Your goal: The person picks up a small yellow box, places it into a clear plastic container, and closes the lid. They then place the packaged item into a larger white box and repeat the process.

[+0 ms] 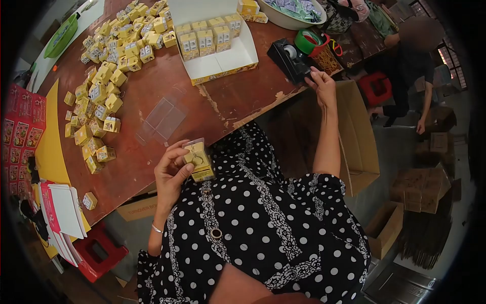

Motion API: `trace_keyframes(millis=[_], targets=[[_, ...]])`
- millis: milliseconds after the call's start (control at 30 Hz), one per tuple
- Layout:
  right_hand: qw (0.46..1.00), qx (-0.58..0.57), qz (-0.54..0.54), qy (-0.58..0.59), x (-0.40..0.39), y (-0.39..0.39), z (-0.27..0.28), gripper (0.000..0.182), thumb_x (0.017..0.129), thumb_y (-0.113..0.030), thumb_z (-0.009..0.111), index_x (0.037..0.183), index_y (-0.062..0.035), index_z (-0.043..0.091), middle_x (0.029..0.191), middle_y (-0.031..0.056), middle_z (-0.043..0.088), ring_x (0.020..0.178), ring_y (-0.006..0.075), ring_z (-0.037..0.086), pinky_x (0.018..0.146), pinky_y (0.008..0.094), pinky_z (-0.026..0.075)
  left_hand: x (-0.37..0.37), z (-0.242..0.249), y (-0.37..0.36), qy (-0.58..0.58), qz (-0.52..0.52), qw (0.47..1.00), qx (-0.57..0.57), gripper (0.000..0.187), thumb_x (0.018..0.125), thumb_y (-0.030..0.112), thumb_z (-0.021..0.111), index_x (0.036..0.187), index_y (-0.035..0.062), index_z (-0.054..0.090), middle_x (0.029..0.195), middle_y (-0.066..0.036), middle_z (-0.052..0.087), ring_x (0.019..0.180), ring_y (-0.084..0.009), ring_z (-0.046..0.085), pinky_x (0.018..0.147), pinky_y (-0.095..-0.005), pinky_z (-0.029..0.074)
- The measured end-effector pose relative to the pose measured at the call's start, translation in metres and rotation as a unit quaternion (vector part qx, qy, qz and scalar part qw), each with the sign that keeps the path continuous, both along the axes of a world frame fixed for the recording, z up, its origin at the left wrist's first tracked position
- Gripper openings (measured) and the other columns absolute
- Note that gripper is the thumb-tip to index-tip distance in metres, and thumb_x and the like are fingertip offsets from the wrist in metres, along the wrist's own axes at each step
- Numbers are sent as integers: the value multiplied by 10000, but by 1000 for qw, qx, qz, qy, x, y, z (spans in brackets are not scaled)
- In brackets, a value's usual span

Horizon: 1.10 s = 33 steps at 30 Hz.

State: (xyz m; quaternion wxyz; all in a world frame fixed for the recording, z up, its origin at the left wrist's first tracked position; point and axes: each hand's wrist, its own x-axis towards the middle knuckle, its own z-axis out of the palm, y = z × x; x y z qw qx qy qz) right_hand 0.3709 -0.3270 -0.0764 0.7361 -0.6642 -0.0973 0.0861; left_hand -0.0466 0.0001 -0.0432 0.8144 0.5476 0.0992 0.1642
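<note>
My left hand (171, 169) is closed around small yellow printed boxes (197, 157) in a clear plastic sleeve, held just off the table's front edge. At the cutting end of a black tape dispenser (288, 62), my right hand (322, 86) has its thumb and fingers pinched together, on what looks like the end of the clear tape; the strip itself is hard to make out. A flat clear plastic sleeve (163, 119) lies on the table in front of my left hand. Beyond it stands an open white display carton (223, 66) holding several packed yellow boxes (206, 41).
A large pile of loose yellow boxes (101, 96) covers the table's left part. Green tape (306, 41) and scissors (336, 48) lie by the dispenser, near a white basin (298, 23). An open cardboard box (362, 137) stands at right; another person (415, 66) sits beyond.
</note>
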Motion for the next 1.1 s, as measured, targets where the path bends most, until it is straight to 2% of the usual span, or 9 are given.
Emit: trace_keyframes(millis=[200,367,433,500,567,633,700,767,1100], targets=[[997,13,-50,-59,-7,9,-21,144,968,-102,698,906,22,659,1363,152,594,1012,141,635,932,297,553,2,0,-1,-18,9,999,-30,311,899,-45,715,1197,-10,632,1472,-174,475,1266,-259,581,1051,-354,493],[986,-8,-106,-132,3,9,-41,118,979,-92,676,957,24,667,1327,186,617,963,131,656,820,257,549,13,3,-2,-45,27,998,-26,322,889,-58,710,1198,-7,633,1457,-183,494,1273,-262,575,1057,-358,491],[950,-153,-162,-221,-6,12,-19,104,983,-92,670,959,9,662,1263,143,659,883,109,646,755,255,542,15,5,0,-55,45,997,-3,344,882,-95,691,1208,-5,635,1456,-161,487,1281,-253,567,1060,-359,491],[929,-92,-203,-296,-26,39,9,98,983,-93,673,935,-10,656,1093,88,699,806,101,620,694,254,528,19,16,-3,-72,80,993,39,338,889,-96,690,1210,0,646,1456,-121,472,1274,-233,566,1062,-348,487],[966,-21,-147,-210,-84,73,57,69,985,-88,670,964,-24,650,930,55,680,762,109,595,668,262,522,23,22,-5,-74,115,983,127,321,903,-84,692,1207,13,659,1451,-92,461,1237,-205,575,1032,-335,502],[983,109,62,-136,-147,109,83,87,1022,-108,625,1039,-23,634,856,40,610,707,113,578,636,246,495,25,25,-5,-55,132,980,140,302,903,-60,704,1189,34,682,1442,-108,470,1199,-202,589,985,-324,524],[968,139,187,-92,-200,137,90,76,1026,-67,597,1074,-11,617,818,42,593,696,112,578,620,245,497,31,25,-6,-58,157,946,278,312,885,-69,713,1173,51,700,1441,-128,468,1154,-219,617,948,-313,536],[961,118,249,-37,-240,156,94,89,1025,-63,595,1082,4,612,817,46,602,688,112,584,611,248,500,34,29,-9,-64,167,931,318,316,876,-72,718,1165,56,707,1436,-144,467,1154,-240,625,940,-315,542],[955,73,285,-36,-272,185,83,96,1019,-51,607,1078,22,625,835,48,654,704,80,623,650,217,546,37,31,-15,-94,213,886,401,319,852,-92,729,1140,45,718,1410,-193,472,1204,-338,643,959,-398,575]])
